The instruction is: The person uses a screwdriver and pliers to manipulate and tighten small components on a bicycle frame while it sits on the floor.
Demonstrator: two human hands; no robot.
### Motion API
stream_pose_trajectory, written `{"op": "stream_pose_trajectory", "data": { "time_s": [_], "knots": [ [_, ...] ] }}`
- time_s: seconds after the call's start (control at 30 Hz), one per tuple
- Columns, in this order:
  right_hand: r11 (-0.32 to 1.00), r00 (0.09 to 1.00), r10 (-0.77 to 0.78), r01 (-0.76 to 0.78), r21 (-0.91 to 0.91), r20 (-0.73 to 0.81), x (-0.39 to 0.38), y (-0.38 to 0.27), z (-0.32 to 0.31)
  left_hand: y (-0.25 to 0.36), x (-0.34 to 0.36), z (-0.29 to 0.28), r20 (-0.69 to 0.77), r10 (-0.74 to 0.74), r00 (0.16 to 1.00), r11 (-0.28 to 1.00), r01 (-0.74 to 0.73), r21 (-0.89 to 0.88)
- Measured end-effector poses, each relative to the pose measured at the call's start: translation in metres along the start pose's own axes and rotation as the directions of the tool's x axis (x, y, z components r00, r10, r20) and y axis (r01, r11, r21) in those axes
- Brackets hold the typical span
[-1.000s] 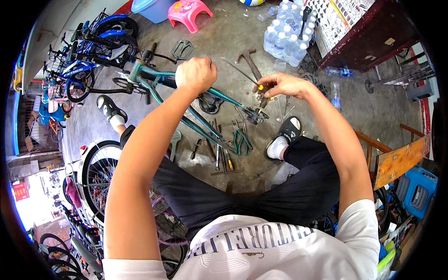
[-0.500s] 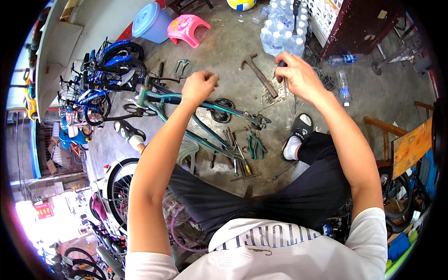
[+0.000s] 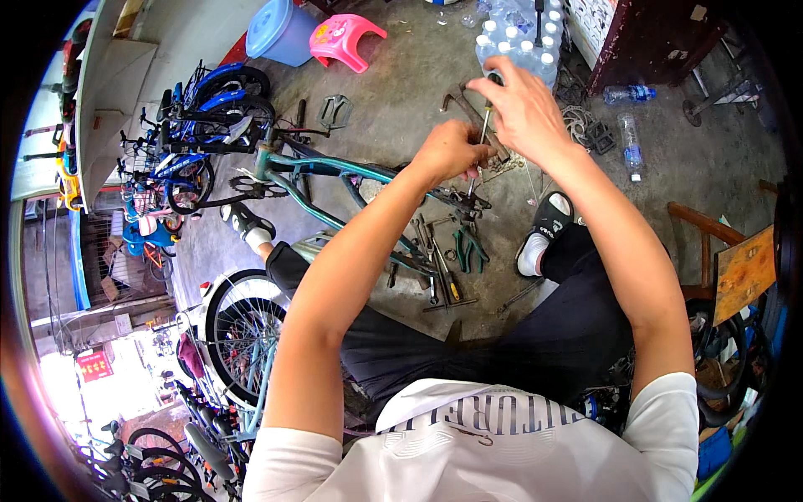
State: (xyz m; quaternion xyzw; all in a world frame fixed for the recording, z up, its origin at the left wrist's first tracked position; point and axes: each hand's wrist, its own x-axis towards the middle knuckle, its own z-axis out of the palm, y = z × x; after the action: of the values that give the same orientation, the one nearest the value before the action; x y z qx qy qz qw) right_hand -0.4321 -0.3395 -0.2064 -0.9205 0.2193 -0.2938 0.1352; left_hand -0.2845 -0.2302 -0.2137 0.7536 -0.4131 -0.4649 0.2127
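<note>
Two hands over a screwdriver at the rear end of a teal bicycle frame

The right hand point(image 3: 520, 105) has its fingers closed on the dark handle of the screwdriver point(image 3: 486, 124); the left hand point(image 3: 452, 155) is half curled beside the shaft – whether it grips it, I cannot tell. The shaft slants down to the rear end of the teal bicycle frame point(image 3: 368, 171), which lies low over the floor; contact at the tip is too small to make out. Best, I judge, to seat the tip squarely, steady the shaft low and press in line with it. Farther out lie green-handled pliers point(image 3: 459, 251) and a hammer point(image 3: 456, 95) – then lettering on the white shirt point(image 3: 502, 456), partly folded, and pale characters on a red sign point(image 3: 94, 366)
</note>
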Motion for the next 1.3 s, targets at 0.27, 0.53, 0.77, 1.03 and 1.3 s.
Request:
{"op": "stream_pose_trajectory", "data": {
  "time_s": [0.27,0.53,0.77,1.03,1.3],
  "knots": [
    [0.778,0.848,0.457,-0.528,0.34,0.268,-0.004,0.004,-0.044,-0.019,0.0,0.005,-0.012,0.021,1.0,0.997,-0.022,-0.08],
    [0.799,0.783,0.507,-0.584,0.144,0.36,-0.01,0.049,-0.021,-0.012,-0.003,0.02,0.05,0.052,0.997,0.994,-0.057,0.091],
    [0.575,0.725,0.51,-0.688,0.442,0.464,0.0,0.055,0.003,-0.008,-0.009,0.013,-0.024,0.041,0.999,0.999,-0.04,0.013],
    [0.534,0.734,0.44,-0.677,0.506,0.518,0.01,0.051,0.001,-0.012,-0.01,0.014,-0.03,0.043,0.999,0.997,-0.044,-0.065],
    [0.526,0.721,0.452,-0.691,0.495,0.525,0.01,0.05,0.0,-0.012,-0.011,0.014,-0.013,0.054,0.998,0.994,-0.055,-0.095]
  ]
}}
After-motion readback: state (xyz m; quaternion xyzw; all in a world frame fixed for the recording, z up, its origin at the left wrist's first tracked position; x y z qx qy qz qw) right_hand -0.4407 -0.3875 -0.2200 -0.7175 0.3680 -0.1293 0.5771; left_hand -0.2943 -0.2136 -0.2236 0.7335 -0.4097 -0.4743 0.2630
